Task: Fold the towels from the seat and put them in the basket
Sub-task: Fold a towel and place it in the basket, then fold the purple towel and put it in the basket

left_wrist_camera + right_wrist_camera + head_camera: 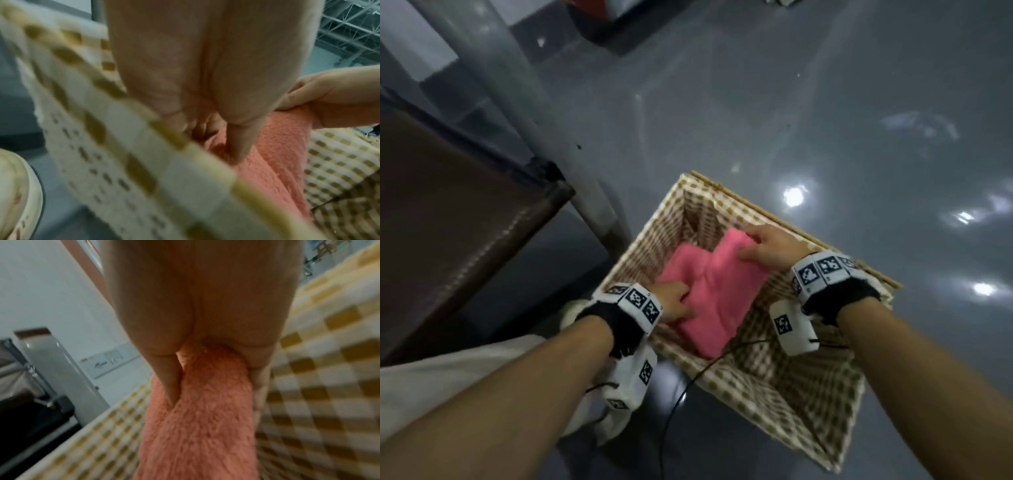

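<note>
From the head view, the folded pink towel (709, 291) sits inside the checked-lined basket (784, 387) on the grey floor, held at opposite edges: the left hand (674, 305) grips the near edge, the right hand (770, 248) the far one. To place it well, I would lower both edges level, so the fold stays flat, and let go together.

The left wrist view adds what the head view hides: the left thumb presses on top of the towel (273, 162), and the basket rim (123, 104) passes close under the wrist.

The right wrist view, though blurred, shows thumb and fingers apparently pinching the towel's (197, 426) thick folded edge against the lining.
</note>
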A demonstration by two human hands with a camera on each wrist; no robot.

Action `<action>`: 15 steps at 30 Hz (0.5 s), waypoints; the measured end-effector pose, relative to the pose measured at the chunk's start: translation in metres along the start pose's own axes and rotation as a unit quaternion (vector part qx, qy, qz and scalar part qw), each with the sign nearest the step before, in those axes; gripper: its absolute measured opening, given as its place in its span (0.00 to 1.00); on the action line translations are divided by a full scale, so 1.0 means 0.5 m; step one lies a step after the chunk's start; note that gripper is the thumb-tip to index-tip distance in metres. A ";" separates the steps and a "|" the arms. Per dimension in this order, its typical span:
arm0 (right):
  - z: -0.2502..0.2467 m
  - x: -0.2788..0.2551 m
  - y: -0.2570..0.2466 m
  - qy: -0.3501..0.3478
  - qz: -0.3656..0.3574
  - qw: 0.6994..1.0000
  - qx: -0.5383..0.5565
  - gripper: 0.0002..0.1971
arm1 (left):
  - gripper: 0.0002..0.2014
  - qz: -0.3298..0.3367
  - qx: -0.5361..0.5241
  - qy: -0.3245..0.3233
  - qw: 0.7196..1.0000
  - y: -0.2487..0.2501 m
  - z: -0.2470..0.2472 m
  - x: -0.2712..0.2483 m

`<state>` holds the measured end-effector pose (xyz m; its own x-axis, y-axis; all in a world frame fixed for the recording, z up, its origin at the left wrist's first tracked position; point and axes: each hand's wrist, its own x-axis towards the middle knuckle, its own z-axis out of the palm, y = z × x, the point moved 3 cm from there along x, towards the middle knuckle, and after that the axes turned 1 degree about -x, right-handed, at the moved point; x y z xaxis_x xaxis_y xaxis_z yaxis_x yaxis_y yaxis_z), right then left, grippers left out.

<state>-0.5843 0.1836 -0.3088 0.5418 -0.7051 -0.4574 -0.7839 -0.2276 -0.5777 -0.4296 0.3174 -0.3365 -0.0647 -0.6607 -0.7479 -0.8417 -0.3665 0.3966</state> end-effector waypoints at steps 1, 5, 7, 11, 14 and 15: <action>0.017 0.009 0.003 -0.023 0.005 0.999 -0.045 0.11 | 0.19 -0.008 0.010 -0.016 1.000 -0.004 0.011 0.008; 0.086 0.036 0.018 -0.057 0.050 0.990 -0.120 0.16 | 0.18 -0.022 0.022 -0.027 0.999 -0.019 0.021 0.014; 0.104 0.041 0.020 -0.057 0.081 0.986 -0.131 0.16 | 0.18 -0.021 -0.005 0.008 1.000 -0.020 -0.002 0.005; 0.101 0.045 -0.030 -0.044 0.057 0.986 -0.152 0.11 | 0.16 -0.010 -0.051 0.070 0.996 -0.038 -0.062 -0.047; 0.076 0.036 -0.118 -0.030 -0.006 0.987 -0.156 0.10 | 0.13 -0.010 -0.076 0.135 0.988 -0.060 -0.114 -0.113; 0.064 0.029 -0.154 -0.020 -0.030 0.986 -0.161 0.10 | 0.12 -0.011 -0.083 0.157 0.984 -0.065 -0.133 -0.139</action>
<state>-0.5065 0.2121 -0.2926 0.5967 -0.6583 -0.4589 -0.8022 -0.4738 -0.3633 -0.3619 0.3316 -0.2620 0.1444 -0.8116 -0.5661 -0.7396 -0.4686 0.4831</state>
